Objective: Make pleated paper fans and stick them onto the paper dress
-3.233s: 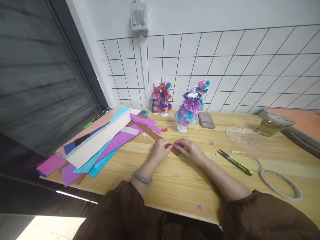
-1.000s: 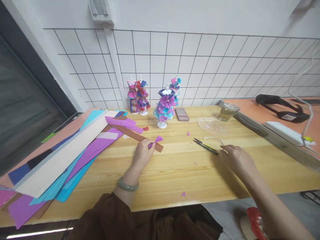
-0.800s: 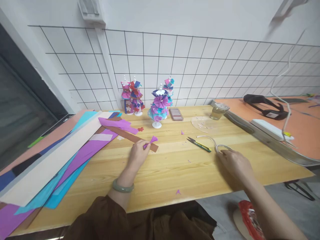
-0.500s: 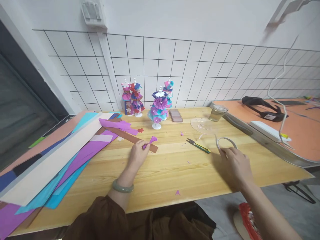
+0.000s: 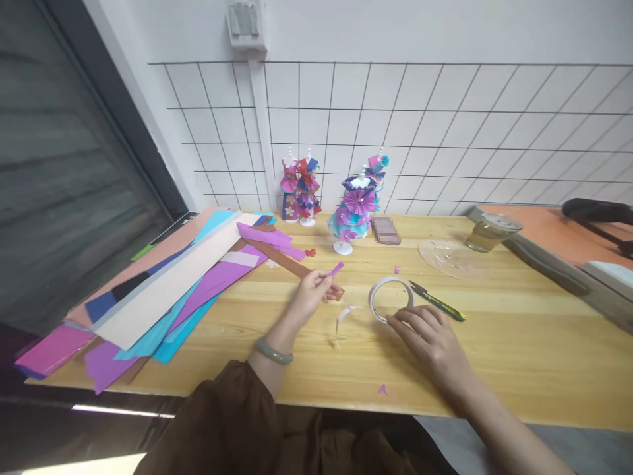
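Note:
My left hand [image 5: 314, 295] pinches a small purple paper piece [image 5: 337, 269] above the table, over the end of a brown paper strip [image 5: 284, 257]. In my right hand [image 5: 432, 340], thumb and fingers grip the lower right edge of a white tape roll [image 5: 371, 303], which stands tilted up. A loose curl of tape [image 5: 346, 313] reaches out to the left of the roll. Just beyond my right fingers lie thread snips [image 5: 438, 301] with green and yellow handles. Behind both hands stands a mini dress form [image 5: 359, 201] in purple, blue and turquoise paper.
Coloured paper sheets [image 5: 173, 284] are heaped at the left. More small dressed forms [image 5: 307, 191] stand near the wall grid. A clear round sheet [image 5: 445, 257] and a lidded cup [image 5: 489, 234] are at the right. Purple scraps [image 5: 382, 390] dot the wooden table [image 5: 321, 376].
My right hand has brought the tape roll leftwards, closer to my left hand. The purple piece stays in my left hand, now turned narrower. The view has swung left.

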`<state>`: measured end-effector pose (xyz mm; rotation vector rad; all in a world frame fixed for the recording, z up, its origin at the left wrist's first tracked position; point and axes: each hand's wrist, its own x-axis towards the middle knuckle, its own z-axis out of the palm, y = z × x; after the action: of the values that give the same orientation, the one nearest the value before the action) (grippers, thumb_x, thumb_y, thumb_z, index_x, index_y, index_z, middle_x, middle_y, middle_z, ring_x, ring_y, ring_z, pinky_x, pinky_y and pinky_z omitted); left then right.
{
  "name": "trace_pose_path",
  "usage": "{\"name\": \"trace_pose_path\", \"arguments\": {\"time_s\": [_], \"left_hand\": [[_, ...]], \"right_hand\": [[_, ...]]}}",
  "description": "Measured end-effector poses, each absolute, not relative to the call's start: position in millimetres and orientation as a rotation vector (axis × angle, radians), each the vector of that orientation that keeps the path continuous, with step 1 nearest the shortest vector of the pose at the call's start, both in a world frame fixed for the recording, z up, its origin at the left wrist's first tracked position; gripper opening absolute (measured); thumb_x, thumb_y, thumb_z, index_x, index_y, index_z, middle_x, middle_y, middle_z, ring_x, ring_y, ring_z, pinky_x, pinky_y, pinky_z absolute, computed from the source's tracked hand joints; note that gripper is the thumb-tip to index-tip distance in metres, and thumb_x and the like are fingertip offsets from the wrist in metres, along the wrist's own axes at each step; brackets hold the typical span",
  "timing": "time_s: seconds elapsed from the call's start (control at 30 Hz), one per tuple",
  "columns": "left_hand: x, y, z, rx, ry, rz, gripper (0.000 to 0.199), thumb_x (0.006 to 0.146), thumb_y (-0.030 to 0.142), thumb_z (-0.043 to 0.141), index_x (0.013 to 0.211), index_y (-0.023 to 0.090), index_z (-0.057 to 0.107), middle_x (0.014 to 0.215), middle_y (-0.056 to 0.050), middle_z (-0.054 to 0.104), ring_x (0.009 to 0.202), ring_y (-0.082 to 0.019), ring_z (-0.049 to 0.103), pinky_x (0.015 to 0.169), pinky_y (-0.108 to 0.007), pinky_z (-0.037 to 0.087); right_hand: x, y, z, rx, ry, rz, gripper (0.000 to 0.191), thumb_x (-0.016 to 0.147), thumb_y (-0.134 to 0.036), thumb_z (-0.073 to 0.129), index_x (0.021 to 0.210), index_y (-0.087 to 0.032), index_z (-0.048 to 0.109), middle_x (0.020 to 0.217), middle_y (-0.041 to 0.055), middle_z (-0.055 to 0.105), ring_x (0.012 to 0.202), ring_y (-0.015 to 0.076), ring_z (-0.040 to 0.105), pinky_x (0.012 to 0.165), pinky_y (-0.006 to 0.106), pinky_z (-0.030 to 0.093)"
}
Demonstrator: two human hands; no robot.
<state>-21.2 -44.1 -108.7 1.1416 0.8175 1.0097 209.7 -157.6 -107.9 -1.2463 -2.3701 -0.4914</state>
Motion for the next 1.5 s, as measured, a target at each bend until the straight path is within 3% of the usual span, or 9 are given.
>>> {"name": "trace_pose_path", "arguments": {"time_s": [0.23,0.4,0.67,0.83,1.0,1.1,1.2,1.5], "left_hand": [[-21.0,-49.6,-110.8,1.24,0.92,0.814,0.023,0.081,0.039,0.046,0.084,0.017,0.043,0.052,0.005,0.052,0.034,-0.005,0.046,0.035,-0.014,0.03],[-22.9,-46.3,-116.7,1.323,1.025,0.865,0.027,0.079,0.045,0.046,0.086,0.019,0.048,0.049,0.007,0.045,0.033,-0.004,0.037,0.033,-0.014,0.023],[-20.5,-44.6,-115.9,1.355,0.885,1.095,0.029,0.079,0.044,0.048,0.093,0.018,0.048,0.054,0.004,0.052,0.051,-0.009,0.054,0.05,-0.018,0.038],[-16.3,-46.4,-115.9,1.337,0.829,1.106,0.03,0.079,0.043,0.049,0.093,0.017,0.048,0.057,0.002,0.055,0.053,-0.01,0.055,0.052,-0.019,0.039],[-15.4,-46.2,-117.1,1.325,0.865,1.081,0.03,0.079,0.044,0.048,0.094,0.017,0.048,0.06,0.002,0.057,0.05,-0.009,0.053,0.047,-0.018,0.035],[-15.2,-46.7,-117.0,1.314,0.849,1.076,0.028,0.08,0.043,0.049,0.092,0.017,0.049,0.061,0.002,0.056,0.051,-0.008,0.052,0.048,-0.017,0.037],[-15.1,-46.6,-117.6,1.262,0.818,1.107,0.028,0.078,0.043,0.051,0.089,0.017,0.049,0.063,0.001,0.055,0.054,-0.008,0.053,0.051,-0.018,0.04],[-18.2,-44.2,-116.3,1.264,0.863,1.052,0.027,0.078,0.041,0.052,0.091,0.017,0.05,0.06,0.002,0.056,0.047,-0.006,0.049,0.046,-0.016,0.035]], "right_hand": [[185.6,-134.9,-105.0,-1.222,-2.422,-0.572,0.027,0.086,-0.012,0.04,0.101,-0.02,0.061,0.087,0.0082,0.063,0.087,0.0205,0.052,0.075,0.036,0.034],[178.9,-124.1,-102.9,-1.268,-2.471,-0.596,0.024,0.087,-0.015,0.041,0.096,-0.018,0.063,0.082,0.0084,0.063,0.076,0.0194,0.05,0.068,0.033,0.032],[170.8,-106.6,-107.4,-1.566,-2.308,-0.34,0.022,0.087,-0.031,0.044,0.083,-0.019,0.062,0.07,0.0047,0.064,0.067,0.0171,0.057,0.063,0.029,0.033],[167.5,-97.3,-112.2,-1.741,-2.115,-0.061,0.024,0.082,-0.036,0.047,0.099,-0.019,0.053,0.07,0.0017,0.064,0.058,0.0169,0.058,0.054,0.027,0.037],[155.8,-97.4,-100.0,-1.337,-2.216,-0.105,0.015,0.085,-0.026,0.044,0.092,-0.018,0.054,0.086,0.0086,0.061,0.079,0.0194,0.057,0.066,0.03,0.042],[142.1,-98.3,-89.8,-1.112,-2.321,-0.168,0.018,0.087,-0.023,0.042,0.098,-0.018,0.055,0.092,0.0102,0.06,0.083,0.0195,0.055,0.069,0.032,0.041],[130.5,-95.0,-85.4,-1.024,-2.376,-0.23,0.024,0.087,-0.023,0.044,0.108,-0.018,0.054,0.094,0.0105,0.06,0.084,0.0199,0.054,0.067,0.032,0.039],[134.0,-84.6,-97.7,-0.99,-2.265,-0.13,0.018,0.086,-0.018,0.046,0.097,-0.019,0.06,0.085,0.0073,0.06,0.076,0.0168,0.052,0.064,0.03,0.038]]}}
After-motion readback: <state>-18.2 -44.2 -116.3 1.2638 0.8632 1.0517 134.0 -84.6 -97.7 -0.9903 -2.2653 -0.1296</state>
